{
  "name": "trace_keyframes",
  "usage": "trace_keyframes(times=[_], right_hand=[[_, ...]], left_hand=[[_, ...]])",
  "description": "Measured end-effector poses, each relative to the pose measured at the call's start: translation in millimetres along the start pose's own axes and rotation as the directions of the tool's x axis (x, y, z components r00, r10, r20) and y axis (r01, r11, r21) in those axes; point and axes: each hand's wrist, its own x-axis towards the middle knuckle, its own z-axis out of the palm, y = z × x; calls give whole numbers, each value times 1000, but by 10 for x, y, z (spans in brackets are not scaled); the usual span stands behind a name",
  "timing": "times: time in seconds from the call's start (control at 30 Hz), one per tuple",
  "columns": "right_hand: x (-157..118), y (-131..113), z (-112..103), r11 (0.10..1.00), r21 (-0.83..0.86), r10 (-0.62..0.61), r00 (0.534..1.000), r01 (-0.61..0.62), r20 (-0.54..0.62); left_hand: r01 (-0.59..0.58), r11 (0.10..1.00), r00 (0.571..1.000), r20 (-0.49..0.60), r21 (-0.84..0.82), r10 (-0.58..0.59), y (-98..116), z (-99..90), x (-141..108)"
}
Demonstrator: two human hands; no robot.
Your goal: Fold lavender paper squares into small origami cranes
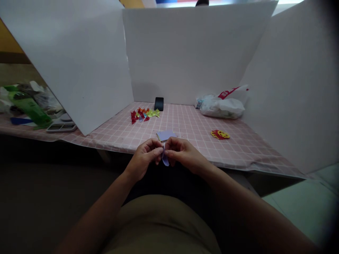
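Just in front of the table's near edge, my left hand (146, 155) and my right hand (182, 152) pinch a small piece of folded purple paper (165, 160) between thumbs and fingers. Its lower end hangs below the fingertips; the rest is mostly covered by them. Right behind the hands lies a stack of square paper sheets (166, 135), purple on top. Farther back on the left sits a pile of small folded paper pieces (143, 114) in red, orange, yellow and light blue.
White panels (185, 53) enclose the pink checked tabletop (185, 121) on three sides. A black phone (159, 103) leans at the back. White plastic bags (224, 107) and yellow-red cutouts (220, 134) lie right. Outside the left panel are a green bottle (30, 107) and a scale (61, 127).
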Motion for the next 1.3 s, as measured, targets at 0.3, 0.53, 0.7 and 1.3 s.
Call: trace_keyframes(times=[0.3,0.53,0.7,1.3], right_hand=[[2,23,5,997,-68,-45,999,45,-4],[-6,24,-6,990,-128,-57,998,55,-10],[0,24,-2,988,-139,-64,998,61,-15],[-27,-42,31,970,-233,-86,995,73,-49]], left_hand=[[-7,1000,1000,10,5,7,7,30,8],[-16,1000,1000,-5,26,16,-17,24,14],[-33,998,999,-6,57,34,-14,22,14],[-26,997,1000,7,73,25,-36,-10,35]])
